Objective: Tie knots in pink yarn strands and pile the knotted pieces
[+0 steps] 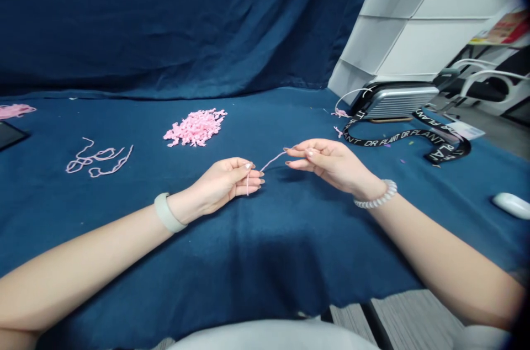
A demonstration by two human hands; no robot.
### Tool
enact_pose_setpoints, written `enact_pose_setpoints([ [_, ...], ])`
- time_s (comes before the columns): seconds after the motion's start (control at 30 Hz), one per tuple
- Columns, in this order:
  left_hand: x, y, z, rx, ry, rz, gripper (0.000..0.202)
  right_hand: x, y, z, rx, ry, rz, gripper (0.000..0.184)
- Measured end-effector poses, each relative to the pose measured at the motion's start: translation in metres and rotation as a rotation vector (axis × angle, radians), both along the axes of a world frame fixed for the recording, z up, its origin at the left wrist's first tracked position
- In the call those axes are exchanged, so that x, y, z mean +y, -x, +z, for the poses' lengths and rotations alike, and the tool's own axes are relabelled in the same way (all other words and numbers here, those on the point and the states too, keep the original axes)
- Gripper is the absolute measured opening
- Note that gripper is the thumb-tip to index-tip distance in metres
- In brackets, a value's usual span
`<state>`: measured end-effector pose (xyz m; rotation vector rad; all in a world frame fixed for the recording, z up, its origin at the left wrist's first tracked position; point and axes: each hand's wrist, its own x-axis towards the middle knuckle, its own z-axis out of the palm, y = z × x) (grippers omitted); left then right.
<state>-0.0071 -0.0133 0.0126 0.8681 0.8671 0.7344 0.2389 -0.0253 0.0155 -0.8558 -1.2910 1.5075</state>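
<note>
Head view — thin pink yarn strand [271, 162] pinched taut between both hands

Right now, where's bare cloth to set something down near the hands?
Bare: the blue cloth between the forearms, nearer than the left hand, right hand and their yarn strand; also between the pink pile and lanyard. Crowded: far right by lanyard and silver case; left by loose strands.

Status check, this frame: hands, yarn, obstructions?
Fingers pinched: left hand, right hand, each on the pink yarn strand stretched between them. Beyond, apart: pile of pink yarn pieces. Nothing blocking.
</note>
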Motion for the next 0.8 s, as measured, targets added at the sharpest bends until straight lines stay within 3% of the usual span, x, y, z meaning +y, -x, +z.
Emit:
enact_pose_setpoints([
  [0.13, -0.004, -0.006, -0.001, -0.061, -0.041, 0.039, 0.009, 0.001, 0.006, 0.0, -0.048, -0.047, -0.103, 0.022],
  [0.3, -0.01, -0.007, -0.007, -0.012, -0.041, 0.03, 0.014, 0.0, 0.008, 0.016, -0.116, -0.3, -0.432, 0.011],
  [0.37, -0.012, -0.007, -0.01, 0.021, -0.039, 0.015, 0.016, -0.001, 0.013, 0.025, -0.018, -0.25, -0.416, 0.011],
  [0.5, -0.015, -0.006, -0.015, -0.008, -0.042, 0.007, 0.015, -0.001, 0.042, 0.035, 0.216, 0.023, -0.285, 0.012],
  [0.63, -0.013, -0.004, -0.019, -0.111, -0.019, 0.024, 0.015, 0.002, 0.078, 0.016, 0.253, 0.167, -0.284, 0.017],
  [0.8, -0.011, -0.003, -0.021, -0.193, -0.001, 0.033, 0.014, 0.004, 0.09, -0.018, 0.187, 0.146, -0.221, 0.044],
])
